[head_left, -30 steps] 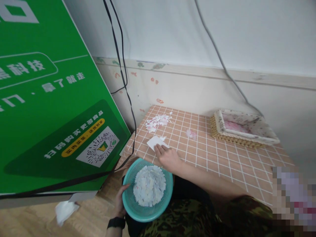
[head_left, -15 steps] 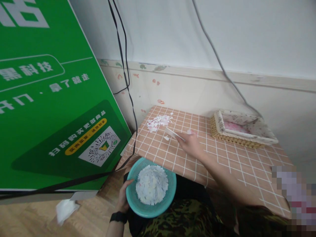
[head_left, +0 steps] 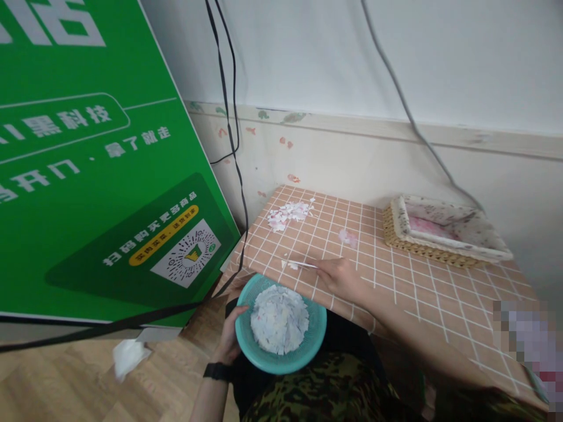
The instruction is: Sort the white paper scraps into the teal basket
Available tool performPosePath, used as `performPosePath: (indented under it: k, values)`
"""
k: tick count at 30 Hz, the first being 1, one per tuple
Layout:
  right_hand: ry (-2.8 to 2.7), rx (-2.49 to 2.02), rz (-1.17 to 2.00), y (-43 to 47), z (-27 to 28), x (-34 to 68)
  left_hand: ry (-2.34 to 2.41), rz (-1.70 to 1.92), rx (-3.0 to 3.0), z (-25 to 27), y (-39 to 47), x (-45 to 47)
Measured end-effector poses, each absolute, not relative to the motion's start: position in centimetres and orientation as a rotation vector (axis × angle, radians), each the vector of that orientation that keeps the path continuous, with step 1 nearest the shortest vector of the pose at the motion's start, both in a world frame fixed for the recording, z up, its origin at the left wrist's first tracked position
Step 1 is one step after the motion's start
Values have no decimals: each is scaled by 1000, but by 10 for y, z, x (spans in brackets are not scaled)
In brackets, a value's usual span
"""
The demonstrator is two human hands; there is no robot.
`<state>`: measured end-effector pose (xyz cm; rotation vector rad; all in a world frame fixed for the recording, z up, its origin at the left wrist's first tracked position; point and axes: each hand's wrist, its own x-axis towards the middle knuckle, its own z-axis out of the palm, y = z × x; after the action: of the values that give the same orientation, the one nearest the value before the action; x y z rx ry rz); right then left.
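My left hand (head_left: 229, 335) is closed on the left rim of a teal plastic colander (head_left: 319, 334), held at my lap just below the table edge. Inside it lies a heap of small white paper-like scraps (head_left: 280, 319). Over the table, my right hand (head_left: 341, 278) grips a slim white flat-ended tool (head_left: 305, 265); its exact kind is hard to make out. The tool's tip is low at the front edge, beside a few loose white bits (head_left: 292, 266). A pile of white and pinkish scraps (head_left: 290, 215) lies at the table's far left corner.
A brown checked cloth (head_left: 409, 299) covers the table. Pale pink bits (head_left: 348, 237) lie near its middle. A lined wicker basket (head_left: 444, 255) stands at the back right. Black cables (head_left: 241, 199) hang at the left, before a green sign panel (head_left: 109, 205). A white bag-like item (head_left: 129, 357) lies on the floor.
My right hand has drawn the tool nearer to me, toward the front table edge, with a few scraps beside its tip. The view has shifted slightly left; my left hand still holds the colander.
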<state>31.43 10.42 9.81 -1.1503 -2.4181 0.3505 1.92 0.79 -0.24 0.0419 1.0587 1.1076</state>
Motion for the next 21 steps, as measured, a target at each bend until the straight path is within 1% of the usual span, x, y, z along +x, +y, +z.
performPosePath:
  k: [3,8,15,21]
  values:
    - [-2370,-1166,338,104,96,312,1071,1113,39,-4,8,20]
    - [-2426,-1031,361,98,91,304,1062,1123,93,-9,9,17]
    - [-2476,-1033,490,88,113,298,1094,1101,78,-5,11,12]
    - [-2354,-1190,309,124,101,292,1140,1134,67,2,12,12]
